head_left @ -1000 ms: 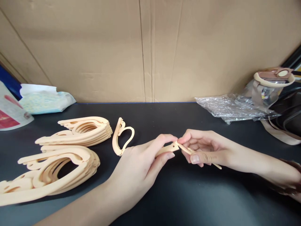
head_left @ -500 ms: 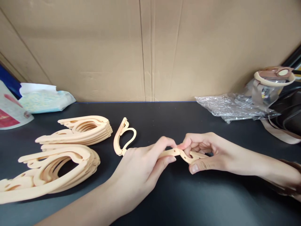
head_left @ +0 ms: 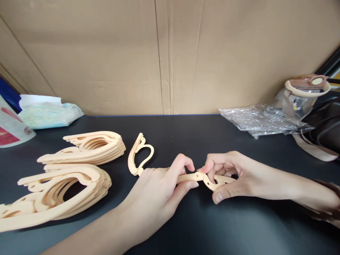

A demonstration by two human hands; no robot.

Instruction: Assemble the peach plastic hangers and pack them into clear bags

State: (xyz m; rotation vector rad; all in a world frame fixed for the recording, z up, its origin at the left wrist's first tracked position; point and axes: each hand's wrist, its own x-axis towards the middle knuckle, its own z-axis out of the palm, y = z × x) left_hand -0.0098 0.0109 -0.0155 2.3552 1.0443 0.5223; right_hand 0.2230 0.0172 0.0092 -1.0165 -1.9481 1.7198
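Observation:
A beige folding hanger (head_left: pixel 191 177) is stretched between my two hands, low over the table. My left hand (head_left: pixel 155 193) pinches its straight arm, thumb in front and index finger bent above it. On the curved part, which has holes and cut-outs, my right hand (head_left: pixel 236 175) is closed, with the thumb at the near side and the index fingertip close to the joint. My fingers cover parts of the hanger. Just beyond my left hand lies another hanger (head_left: pixel 132 161), folded into a loop; its near end is partly hidden by that hand.
Two stacks of folded beige hangers, a far stack (head_left: pixel 111 153) and a near stack (head_left: pixel 87 203), lie at left on the black table (head_left: pixel 202 226). Behind them are a tissue pack (head_left: pixel 53 115) and a white-red container (head_left: pixel 12 129). Clear plastic wrap (head_left: pixel 247 120) and a strapped bottle (head_left: pixel 304 95) stand back right.
My left index finger has lifted away from my right fingertips, leaving the hanger's joint in plain view. Both hands still hold the hanger. The camera view has shifted slightly.

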